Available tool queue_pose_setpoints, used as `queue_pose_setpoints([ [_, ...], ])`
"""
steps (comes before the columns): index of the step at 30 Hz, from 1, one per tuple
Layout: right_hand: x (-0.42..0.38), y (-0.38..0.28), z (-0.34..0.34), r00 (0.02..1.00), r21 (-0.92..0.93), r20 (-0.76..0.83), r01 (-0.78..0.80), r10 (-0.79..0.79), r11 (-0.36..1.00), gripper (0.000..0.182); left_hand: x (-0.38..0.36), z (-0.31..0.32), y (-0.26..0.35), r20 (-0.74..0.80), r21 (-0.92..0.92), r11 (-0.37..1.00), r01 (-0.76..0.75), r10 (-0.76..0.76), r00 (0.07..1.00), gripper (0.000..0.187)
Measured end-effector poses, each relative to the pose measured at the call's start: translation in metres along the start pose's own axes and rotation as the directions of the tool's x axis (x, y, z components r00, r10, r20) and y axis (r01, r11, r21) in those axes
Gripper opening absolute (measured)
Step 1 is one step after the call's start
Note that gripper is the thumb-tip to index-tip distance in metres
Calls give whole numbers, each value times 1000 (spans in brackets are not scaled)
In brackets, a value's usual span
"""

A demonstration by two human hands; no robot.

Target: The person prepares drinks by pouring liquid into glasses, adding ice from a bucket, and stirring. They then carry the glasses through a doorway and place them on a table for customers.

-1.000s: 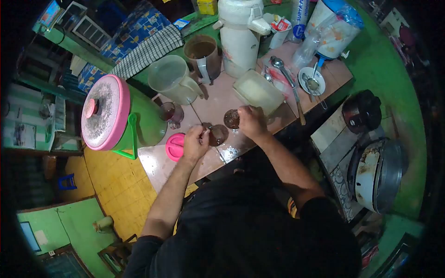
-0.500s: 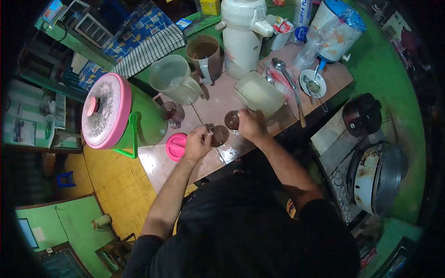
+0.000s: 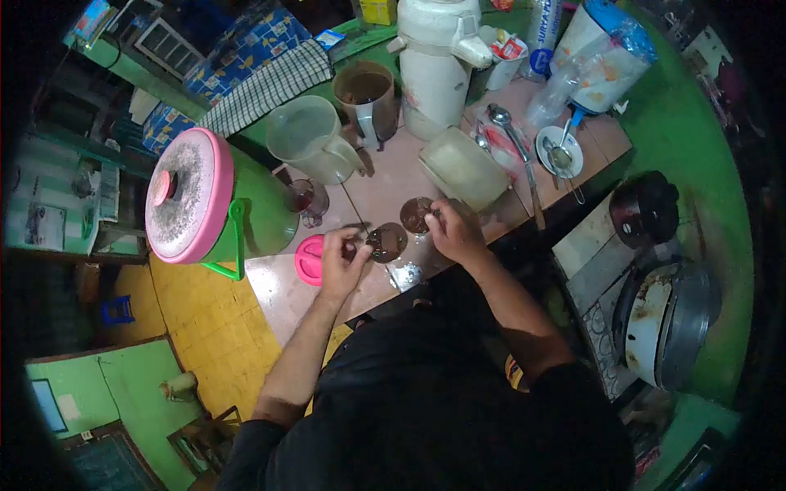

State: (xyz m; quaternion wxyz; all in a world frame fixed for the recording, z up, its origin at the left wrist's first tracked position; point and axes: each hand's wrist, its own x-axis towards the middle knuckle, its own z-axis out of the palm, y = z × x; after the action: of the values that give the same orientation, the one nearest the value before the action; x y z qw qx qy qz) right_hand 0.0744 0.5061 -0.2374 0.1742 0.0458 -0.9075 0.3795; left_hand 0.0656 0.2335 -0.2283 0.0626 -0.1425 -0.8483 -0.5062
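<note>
Two small clear glass mugs with dark brown contents stand side by side near the front edge of the tiled table. My left hand [image 3: 339, 263] has its thumb and fingers curled at the handle of the nearer glass mug [image 3: 388, 243]. At the farther glass mug [image 3: 415, 215], my right hand [image 3: 458, 233] grips the handle side; its fingers partly cover the glass. A pink lid [image 3: 309, 260] lies just left of my left hand. Behind it stands another glass mug [image 3: 308, 202] holding a little reddish-brown liquid. A pale plastic container [image 3: 464, 168] sits beyond my right hand.
On the left stands a large green drink jug [image 3: 262, 209] with a pink lid. Toward the back are a clear pitcher [image 3: 304, 135], a brown-filled pitcher [image 3: 364, 90] and a white pump thermos [image 3: 434, 90]. A ladle [image 3: 517, 143] and a small bowl [image 3: 550, 141] lie right.
My left hand has drawn slightly left, and its fingers look looser around the handle. The right hand stays at its mug. The whole view has shifted a little.
</note>
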Motion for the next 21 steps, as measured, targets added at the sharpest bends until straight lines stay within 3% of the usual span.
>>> queue_pose_setpoints([
  [1, -4, -3, -8, 999, 131, -3, -38, 39, 991, 42, -10, -3, -5, -108, -60, 997, 51, -57, 993, 31],
  [2, -14, 6, -12, 999, 135, 5, -33, 32, 990, 42, -29, -8, -48, -33, -161, 973, 163, -170, 985, 54],
  [3, -26, 21, -14, 982, 204, 127, -163, 139, 965, 58, -47, -10, -53, -44, -160, 973, 167, -176, 983, 54],
  [4, -35, 33, -9, 939, 254, 254, -297, 232, 920, 75, -64, -13, -54, 84, -162, 960, 230, -218, 972, 58],
  [5, -43, 42, 3, 939, 257, 262, -291, 223, 922, 75, -72, -14, -55, 210, -156, 944, 291, -256, 943, 63],
  [6, -51, 52, 16, 979, 221, 176, -144, 106, 965, 82, -72, -13, -44, 257, -87, 959, 270, -241, 936, 75],
  [7, -53, 57, 24, 995, 172, 94, 4, -20, 985, 90, -68, -5, -33, 247, -86, 958, 275, -247, 937, 75],
  [10, -28, 30, 34, 990, 301, 131, -83, 45, 950, 95, -35, 31, -12, 190, -114, 978, 173, -149, 970, 86],
  [11, -25, 35, 46, 990, 301, 138, -76, 36, 951, 95, -21, 43, -10, 220, -233, 951, 204, -153, 964, 89],
  [12, -20, 41, 59, 986, 439, 158, -124, 59, 890, 91, -12, 49, -7, 247, -348, 909, 232, -149, 957, 91],
  [13, -13, 40, 64, 980, 566, 181, -169, 79, 807, 87, -11, 52, -13, 235, -350, 909, 228, -150, 960, 91],
  [15, -9, 35, 67, 976, 523, 180, -202, 125, 828, 83, -10, 56, -27, 332, -491, 804, 335, -183, 925, 88],
  [16, -9, 30, 67, 968, 479, 171, -243, 183, 843, 79, -12, 53, -23, 261, -368, 877, 310, -223, 939, 81],
  [17, -15, 37, 77, 969, 480, 177, -238, 172, 845, 79, -18, 52, -32, 250, -370, 877, 308, -226, 942, 81],
  [19, -21, 49, 93, 963, 584, 170, -268, 207, 766, 76, -24, 50, -50, 220, -131, 958, 255, -222, 950, 75],
  [20, -26, 46, 89, 965, 582, 177, -261, 193, 770, 76, -20, 34, -8, 205, -278, 897, 344, -295, 933, 69],
  [21, -34, 39, 80, 944, 610, 210, -330, 255, 720, 76, -24, 24, -3, 189, -284, 895, 343, -299, 935, 69],
])
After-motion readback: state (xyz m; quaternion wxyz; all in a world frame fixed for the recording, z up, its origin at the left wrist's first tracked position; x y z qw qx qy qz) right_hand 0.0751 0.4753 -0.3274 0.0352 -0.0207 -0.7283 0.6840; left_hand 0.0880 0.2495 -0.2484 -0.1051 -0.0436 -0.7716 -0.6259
